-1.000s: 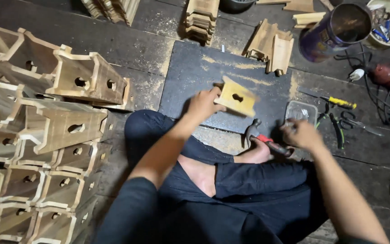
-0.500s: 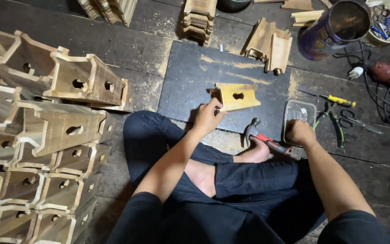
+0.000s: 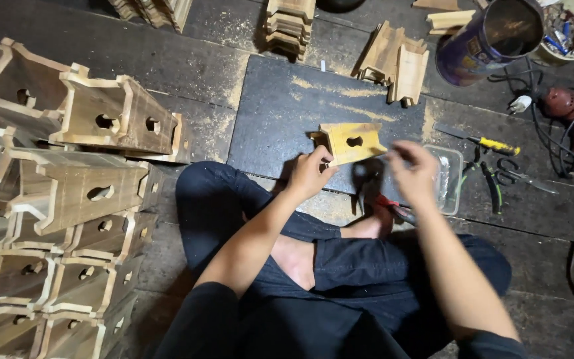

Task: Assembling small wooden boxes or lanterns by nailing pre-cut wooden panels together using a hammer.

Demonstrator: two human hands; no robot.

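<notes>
A small yellow wooden piece (image 3: 353, 141) with an oval hole stands on a dark slab (image 3: 280, 106) in front of my crossed legs. My left hand (image 3: 310, 174) grips its lower left corner. My right hand (image 3: 413, 173) is blurred just right of the piece, with its fingers pinched together. Whether anything is between them is too small to tell. A hammer (image 3: 375, 194) with a red handle lies under that hand, beside my foot.
Stacked wooden box-like housings (image 3: 68, 193) with holes fill the left side. More wooden parts (image 3: 396, 56) lie behind the slab. A clear plastic box (image 3: 448, 179), screwdriver (image 3: 493, 144), pliers (image 3: 493, 186), scissors (image 3: 523, 174), red drill (image 3: 569, 113) and large purple can (image 3: 486, 40) are on the right.
My right hand has left the hammer and plastic box and risen left toward the wooden piece. My left hand has shifted down to the piece's lower left corner.
</notes>
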